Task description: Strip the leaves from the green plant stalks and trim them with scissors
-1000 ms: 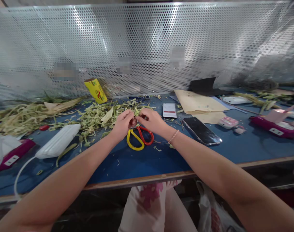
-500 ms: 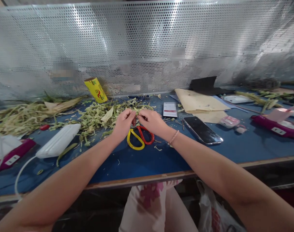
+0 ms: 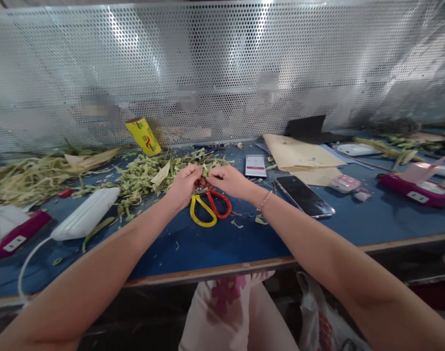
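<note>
As we look past our pale trousers [image 3: 226, 319] and the plastic bag [image 3: 312, 317] at the bottom of the frame, we come to the near edge of the blue table [image 3: 244, 248]. Nearest the centre lie the scissors [image 3: 206, 224], one loop yellow and one red, both towards us; the rest of them runs under our fingers, and we cannot tell whether we touch it. At left, beyond our forearm, rests a white oblong device [image 3: 86, 214]; at right lies a dark phone [image 3: 305, 196]. Just above the scissors, at mid-frame, we have a small green piece [image 3: 205, 172] between our fingertips: the left hand [image 3: 186, 185] pinches it from one side, the right hand [image 3: 228, 180] from the other, though our fingers hide most of it. We judge the step in hand to be fine two-handed work on this single piece; the next move seems to call for a light, steady pinch on both sides. Left of our hands spreads a pile of green pieces [image 3: 138, 178], and right of them sit a small card [image 3: 255, 168] and brown paper [image 3: 292, 153]. Farther off, a tilted yellow tube [image 3: 144, 138] stands before the perforated metal screen [image 3: 222, 48].
</note>
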`<state>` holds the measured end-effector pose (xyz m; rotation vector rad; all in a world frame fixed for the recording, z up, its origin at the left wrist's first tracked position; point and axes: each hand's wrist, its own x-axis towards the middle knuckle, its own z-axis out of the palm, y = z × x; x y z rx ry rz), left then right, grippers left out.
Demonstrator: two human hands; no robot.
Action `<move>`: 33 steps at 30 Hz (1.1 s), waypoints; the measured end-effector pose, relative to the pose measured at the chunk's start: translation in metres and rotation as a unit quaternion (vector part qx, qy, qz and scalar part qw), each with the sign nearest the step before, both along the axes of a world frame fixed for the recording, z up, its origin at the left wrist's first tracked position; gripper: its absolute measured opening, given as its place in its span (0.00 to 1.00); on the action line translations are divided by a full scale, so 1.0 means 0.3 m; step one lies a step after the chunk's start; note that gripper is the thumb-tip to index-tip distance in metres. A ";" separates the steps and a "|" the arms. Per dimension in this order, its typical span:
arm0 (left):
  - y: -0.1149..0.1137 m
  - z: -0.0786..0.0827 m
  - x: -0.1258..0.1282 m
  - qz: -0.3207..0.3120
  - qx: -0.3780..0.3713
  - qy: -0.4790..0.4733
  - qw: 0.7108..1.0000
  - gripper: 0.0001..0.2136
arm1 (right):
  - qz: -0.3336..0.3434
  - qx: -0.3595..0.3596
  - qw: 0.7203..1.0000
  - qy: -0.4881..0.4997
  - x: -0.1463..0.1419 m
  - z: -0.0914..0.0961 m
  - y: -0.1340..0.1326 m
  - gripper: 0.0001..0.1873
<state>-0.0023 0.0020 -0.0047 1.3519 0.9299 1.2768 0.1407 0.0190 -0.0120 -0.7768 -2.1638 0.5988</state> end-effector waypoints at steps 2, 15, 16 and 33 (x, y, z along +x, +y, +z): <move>0.009 -0.014 -0.005 -0.007 0.006 0.013 1.000 0.12 | -0.015 0.014 0.999 -0.040 0.007 0.005 -0.007 0.14; -0.005 0.000 0.003 -0.017 0.040 -0.023 0.999 0.12 | 0.059 -0.173 0.968 0.170 -0.007 -0.014 -0.001 0.10; -0.008 0.006 0.005 -0.018 0.045 -0.027 0.998 0.12 | 0.073 -0.205 0.953 0.209 -0.011 -0.012 -0.002 0.11; -0.002 0.029 -0.010 -0.015 0.024 -0.013 1.000 0.11 | 0.149 -0.348 0.873 0.307 0.008 0.000 -0.011 0.06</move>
